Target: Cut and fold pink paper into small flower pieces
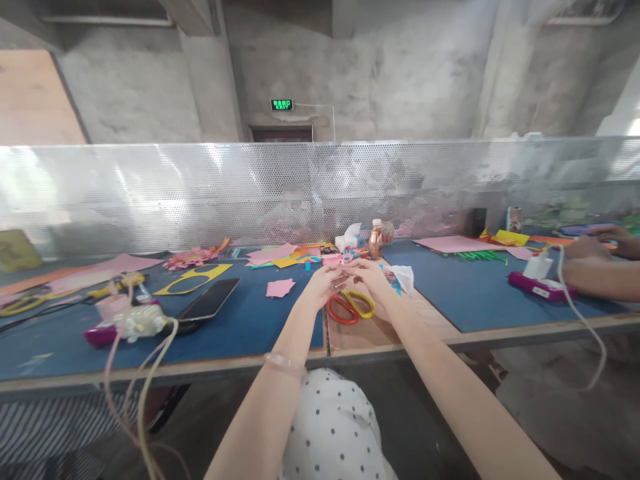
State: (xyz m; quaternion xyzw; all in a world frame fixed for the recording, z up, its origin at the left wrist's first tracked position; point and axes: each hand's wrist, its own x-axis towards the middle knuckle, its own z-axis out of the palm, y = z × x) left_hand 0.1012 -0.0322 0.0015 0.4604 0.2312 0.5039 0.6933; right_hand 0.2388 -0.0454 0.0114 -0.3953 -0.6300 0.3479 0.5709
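Note:
My left hand [324, 280] and my right hand [369, 275] meet over the middle of the table, fingertips pinched together on a small pink paper piece [334, 261]. Just below them lie scissors with red and yellow handles [351, 307]. A folded pink paper [280, 287] rests on the blue mat [240, 327] to the left of my left hand. A crumpled white tissue [403, 276] lies right of my right hand.
A black phone [207, 300], a yellow cut-out sheet [193, 279] and a glue gun with white cables [131, 323] lie at left. A brown bottle [375, 240] and tissue pack [349, 237] stand behind. Another person's hands [597, 248] work at far right beside a purple device [539, 285]. A perforated metal screen [200, 193] backs the table.

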